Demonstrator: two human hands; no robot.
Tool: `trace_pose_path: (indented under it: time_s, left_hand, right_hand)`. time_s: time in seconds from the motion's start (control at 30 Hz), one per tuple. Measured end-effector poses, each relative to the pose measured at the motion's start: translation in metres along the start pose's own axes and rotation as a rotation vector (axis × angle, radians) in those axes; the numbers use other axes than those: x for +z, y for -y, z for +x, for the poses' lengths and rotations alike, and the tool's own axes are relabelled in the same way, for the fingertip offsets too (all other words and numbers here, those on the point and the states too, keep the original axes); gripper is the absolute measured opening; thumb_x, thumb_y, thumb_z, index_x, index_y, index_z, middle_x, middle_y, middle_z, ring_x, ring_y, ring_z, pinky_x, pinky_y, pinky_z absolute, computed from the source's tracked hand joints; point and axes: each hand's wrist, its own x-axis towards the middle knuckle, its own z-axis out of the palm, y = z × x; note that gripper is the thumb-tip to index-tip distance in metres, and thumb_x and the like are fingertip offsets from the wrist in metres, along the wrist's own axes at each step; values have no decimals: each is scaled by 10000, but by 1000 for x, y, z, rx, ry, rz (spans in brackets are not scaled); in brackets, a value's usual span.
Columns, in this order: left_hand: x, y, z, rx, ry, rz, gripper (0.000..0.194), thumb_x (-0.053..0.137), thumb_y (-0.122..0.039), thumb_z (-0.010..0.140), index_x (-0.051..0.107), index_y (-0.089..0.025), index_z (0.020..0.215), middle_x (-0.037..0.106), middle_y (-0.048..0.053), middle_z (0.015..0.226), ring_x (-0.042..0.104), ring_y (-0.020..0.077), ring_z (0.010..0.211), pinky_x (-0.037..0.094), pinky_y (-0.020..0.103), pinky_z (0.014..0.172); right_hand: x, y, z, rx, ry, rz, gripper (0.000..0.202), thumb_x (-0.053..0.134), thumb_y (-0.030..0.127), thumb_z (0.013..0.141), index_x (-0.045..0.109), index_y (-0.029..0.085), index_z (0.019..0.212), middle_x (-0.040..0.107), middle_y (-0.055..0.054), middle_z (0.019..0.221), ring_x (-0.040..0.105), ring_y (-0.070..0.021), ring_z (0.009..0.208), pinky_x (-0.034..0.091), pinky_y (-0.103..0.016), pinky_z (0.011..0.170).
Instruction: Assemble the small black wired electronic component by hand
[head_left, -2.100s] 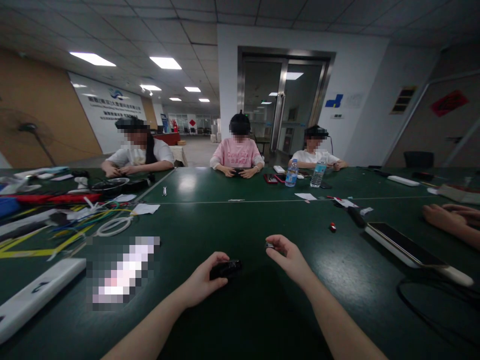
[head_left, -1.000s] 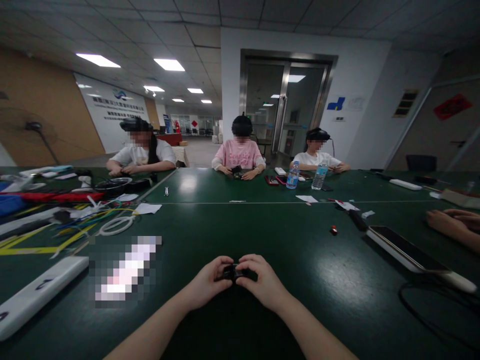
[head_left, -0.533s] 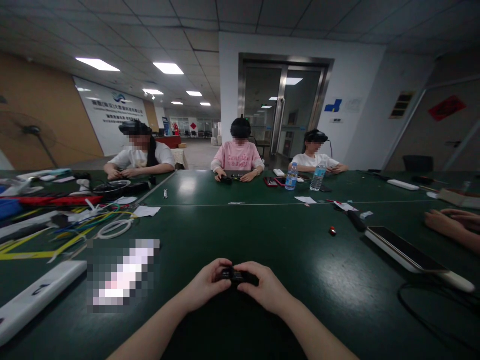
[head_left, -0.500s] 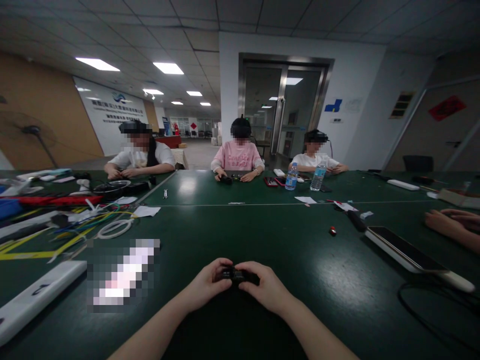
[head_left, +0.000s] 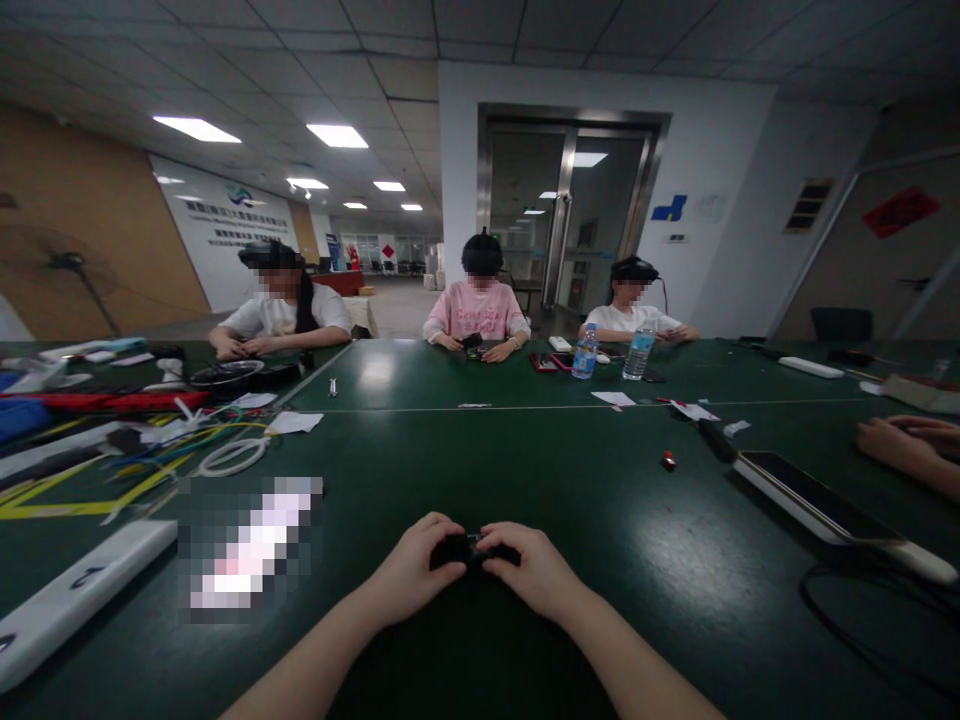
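We held a small black object (head_left: 473, 549) over the green table (head_left: 555, 460), our left hand (head_left: 415, 568) curled round one end, our right hand (head_left: 538, 570) pinching the other, both part-closed. Its details looked too dark to tell; we judged light, level, even pressure best.

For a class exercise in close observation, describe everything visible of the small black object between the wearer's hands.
The small black object shows a pale glint near its middle. The left hand holds it from one side, the right hand from the other, together hiding much of it. Whether it touches the green table, its material and its finer parts cannot be told.
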Motion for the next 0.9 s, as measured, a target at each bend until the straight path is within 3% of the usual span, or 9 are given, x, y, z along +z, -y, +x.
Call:
trace_pose_path:
  time_s: [0.23,0.43,0.9]
  left_hand:
    - [-6,3,-2,47,-1,190,349,594,-263,764,553,-247,1110,537,55,1118,483,227,1044,391,366,912]
    - [-4,9,-1,55,-37,176,342,571,-354,791,558,-239,1112,536,74,1144,477,243,1059,387,387,921]
    - [-5,4,-1,39,-28,182,291,566,-316,791,581,-238,1071,553,66,1129,478,241,1063,375,383,922]
  right_hand:
    - [2,5,2,-19,0,-124,232,623,225,739,639,299,958,625,21,1071,517,-184,1058,358,-366,945]
    - [-1,5,1,1,2,-83,241,601,237,757,633,306,985,618,21,1068,514,-183,1055,371,-354,931]
    - [-2,6,0,-19,-3,-75,267,608,266,746,619,309,1009,623,16,1049,522,-190,1034,378,-360,921]
